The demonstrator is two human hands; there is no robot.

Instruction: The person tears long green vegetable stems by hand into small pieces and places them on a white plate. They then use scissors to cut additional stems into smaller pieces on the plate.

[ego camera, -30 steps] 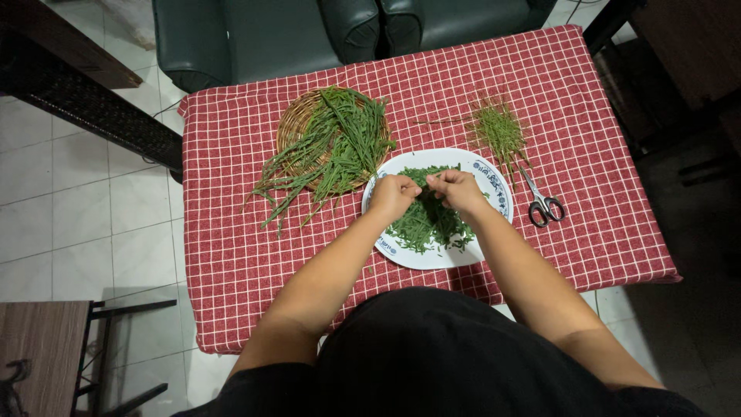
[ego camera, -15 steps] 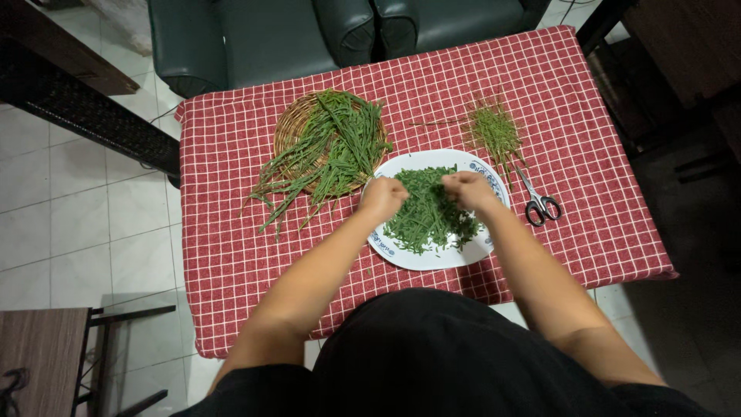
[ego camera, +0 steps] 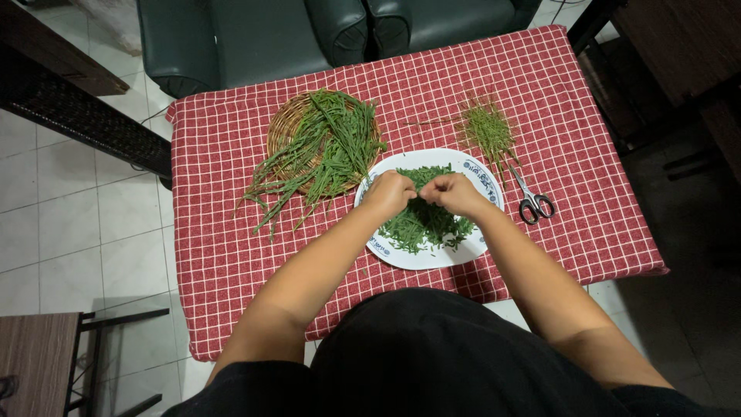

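Both hands closed, fingertips pinching together: left hand (ego camera: 390, 193) and right hand (ego camera: 451, 194) meet over white plate (ego camera: 478, 245), apparently nipping one green stem, too small to confirm; cut green pieces (ego camera: 421, 224) heaped on plate; woven tray (ego camera: 284, 127) of long stems (ego camera: 332, 150) just left; scissors (ego camera: 531, 202) and trimmings (ego camera: 486, 130) right, on red checked cloth (ego camera: 587, 154)
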